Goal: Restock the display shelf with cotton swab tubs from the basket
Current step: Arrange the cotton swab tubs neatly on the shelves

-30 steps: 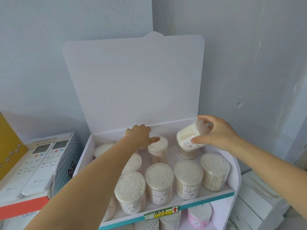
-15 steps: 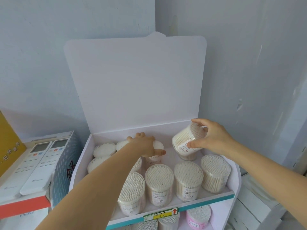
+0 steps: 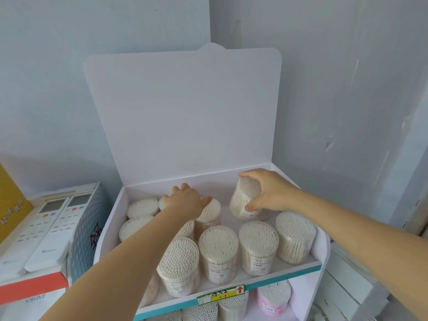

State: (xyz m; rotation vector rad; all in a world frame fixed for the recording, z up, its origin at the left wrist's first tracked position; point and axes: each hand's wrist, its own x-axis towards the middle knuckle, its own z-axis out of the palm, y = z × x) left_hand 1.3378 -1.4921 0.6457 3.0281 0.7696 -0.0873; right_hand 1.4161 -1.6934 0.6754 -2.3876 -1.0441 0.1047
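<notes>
Right hand (image 3: 271,191) grasps a tilted cotton swab tub (image 3: 243,200) at the back right of the display shelf (image 3: 111,218). Left hand (image 3: 185,201) rests on a back-row tub (image 3: 210,212), fingers apparently unclenched.

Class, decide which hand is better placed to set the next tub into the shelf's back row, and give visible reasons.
Right. The right hand grips a tilted tub over the back right of the display shelf. The left hand rests on tubs standing in the back row and carries none to place.
</notes>
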